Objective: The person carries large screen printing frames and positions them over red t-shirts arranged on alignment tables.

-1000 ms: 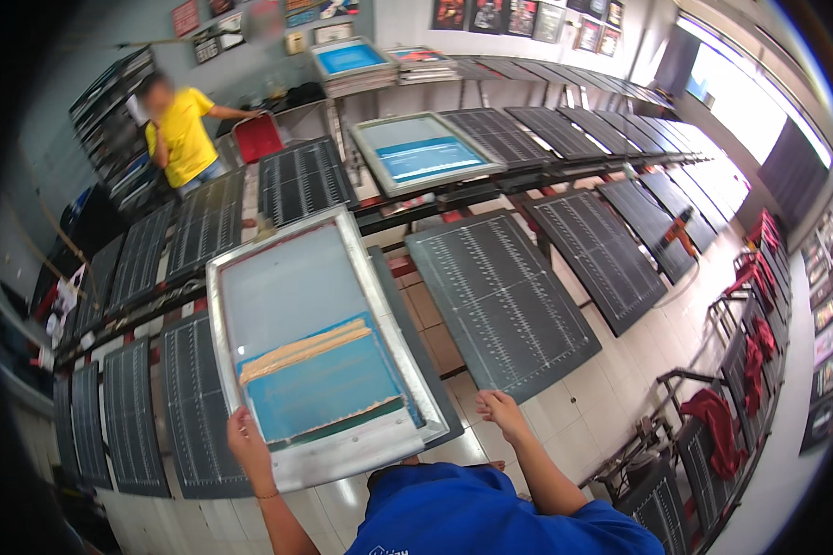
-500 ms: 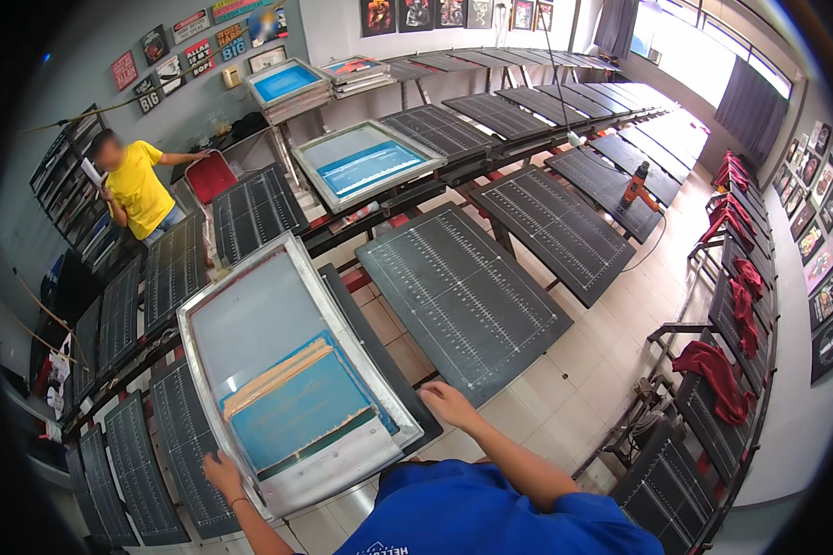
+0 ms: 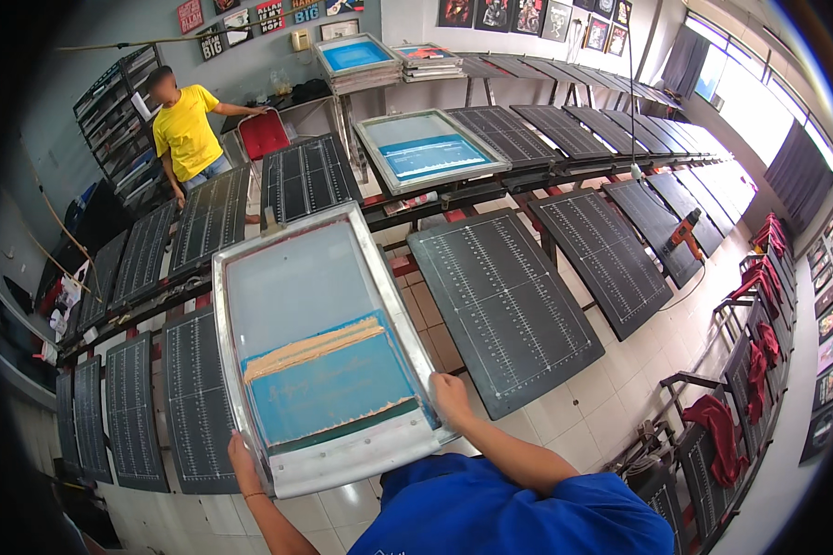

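A metal-framed printing screen (image 3: 389, 296) lies in front of me, with grey mesh above and a blue area below. A tan band of ink (image 3: 313, 350) runs across the blue area. Along the near end rests a wide squeegee (image 3: 354, 460) with a silver holder and a dark green blade. My left hand (image 3: 243, 464) is closed around the screen's near left edge, my right hand (image 3: 450, 403) around its near right edge. Fingers of both hands are partly hidden under or behind the frame.
Dark printing boards (image 3: 507, 310) with white ruled marks stand in rows on both sides. Beyond lies another framed screen (image 3: 370, 153). An orange-and-black heat gun (image 3: 683, 231) sits on a board at right. A person in a yellow shirt (image 3: 190, 134) stands at back left by a red chair (image 3: 263, 135).
Both my hands have come in from beside the screen and now grip its sides. My view has shifted, and the screen sits more upright in it. The person in yellow has lowered one arm.
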Tool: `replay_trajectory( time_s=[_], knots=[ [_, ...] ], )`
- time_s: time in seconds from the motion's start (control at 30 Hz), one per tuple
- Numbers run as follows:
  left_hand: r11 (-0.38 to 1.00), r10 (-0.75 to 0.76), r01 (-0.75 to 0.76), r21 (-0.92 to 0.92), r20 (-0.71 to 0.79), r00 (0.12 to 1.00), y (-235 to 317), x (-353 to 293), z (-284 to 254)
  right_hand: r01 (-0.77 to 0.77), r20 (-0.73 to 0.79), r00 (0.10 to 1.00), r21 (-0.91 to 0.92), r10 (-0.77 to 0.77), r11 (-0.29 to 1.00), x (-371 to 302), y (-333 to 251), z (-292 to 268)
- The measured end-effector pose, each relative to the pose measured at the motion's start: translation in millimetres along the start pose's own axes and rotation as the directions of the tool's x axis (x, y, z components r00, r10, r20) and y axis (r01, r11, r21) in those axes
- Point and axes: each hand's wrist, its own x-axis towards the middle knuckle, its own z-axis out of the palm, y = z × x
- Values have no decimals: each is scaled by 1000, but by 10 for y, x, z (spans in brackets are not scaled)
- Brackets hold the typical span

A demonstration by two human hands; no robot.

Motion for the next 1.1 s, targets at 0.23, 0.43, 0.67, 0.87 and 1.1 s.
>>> replay_trajectory(
  time_s=[0.23, 0.43, 0.67, 0.87, 1.1],
  knots=[
    [992, 80, -49, -119, 268, 960, 455, -1533, 1428, 155, -17, 988, -7, -155, 988, 423, 43, -2171],
    [996, 19, 18, -91, 387, 922, 485, -2796, 3068, 51, -204, 978, 98, -30, 994, 937, 344, -4134],
    [996, -39, 67, -64, 360, 932, 290, -3481, 3920, 31, -159, 987, 48, -23, 998, 1498, 688, -5048],
    [999, -14, 4, 33, 288, 957, 286, -3438, 4143, -68, -35, 997, -23, 67, 997, 2004, 839, -5073],
    [999, -38, 45, -22, 266, 963, 339, -3369, 4239, -10, -25, 1000, -12, 10, 1000, 2210, 805, -5019]
  ],
)
